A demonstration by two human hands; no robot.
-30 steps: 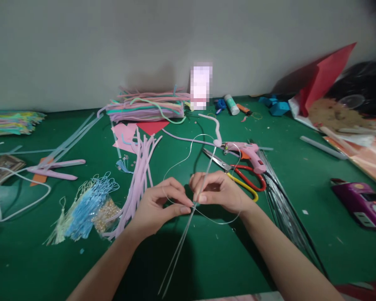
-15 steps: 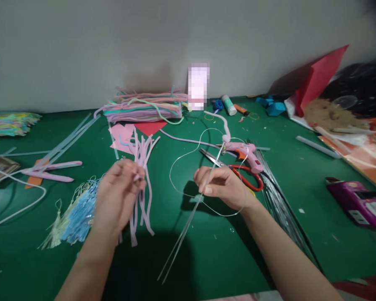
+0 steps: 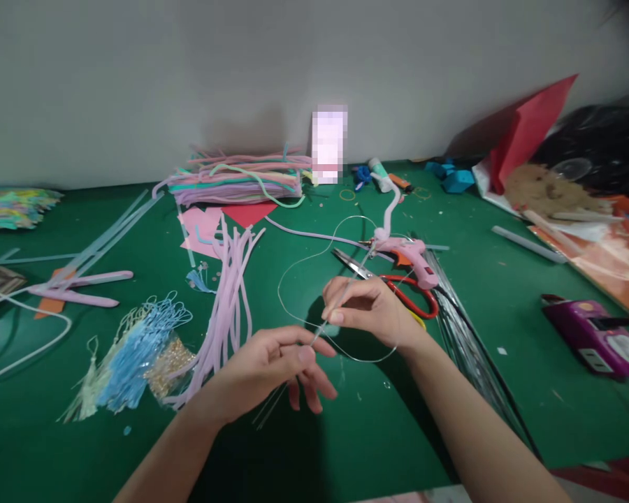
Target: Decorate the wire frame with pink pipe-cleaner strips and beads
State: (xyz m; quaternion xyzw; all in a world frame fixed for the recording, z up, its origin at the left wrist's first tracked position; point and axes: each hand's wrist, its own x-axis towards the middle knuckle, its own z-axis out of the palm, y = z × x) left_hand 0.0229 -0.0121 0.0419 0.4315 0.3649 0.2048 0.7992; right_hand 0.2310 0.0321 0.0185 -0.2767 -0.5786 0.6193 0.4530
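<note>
My right hand (image 3: 370, 311) pinches a few thin straight wires (image 3: 357, 272) between thumb and fingers. At their upper end is a pink-lilac pipe cleaner (image 3: 394, 204), wound into a small knob with its tail sticking up. My left hand (image 3: 270, 367) grips the same wires lower down between thumb and index finger, its other fingers spread loosely beneath. The wires' lower ends show below that hand. A large loop of thin wire (image 3: 279, 279) curves around behind my right hand. Loose lilac pipe cleaners (image 3: 229, 300) lie left of the hands.
Red-handled scissors (image 3: 414, 300) and a pink glue gun (image 3: 406, 250) lie behind my right hand, beside a wire bundle (image 3: 466, 342). Blue tassels (image 3: 131, 356) and a bag of beads (image 3: 170, 367) are at left. Coloured pipe cleaners (image 3: 235, 185) lie along the wall. A purple power strip (image 3: 600, 339) sits right.
My left hand has moved right from the lilac pipe cleaners onto the wires, uncovering the bead bag. The pipe cleaner's tail has swung from pointing left to upright; the right hand keeps its pinch.
</note>
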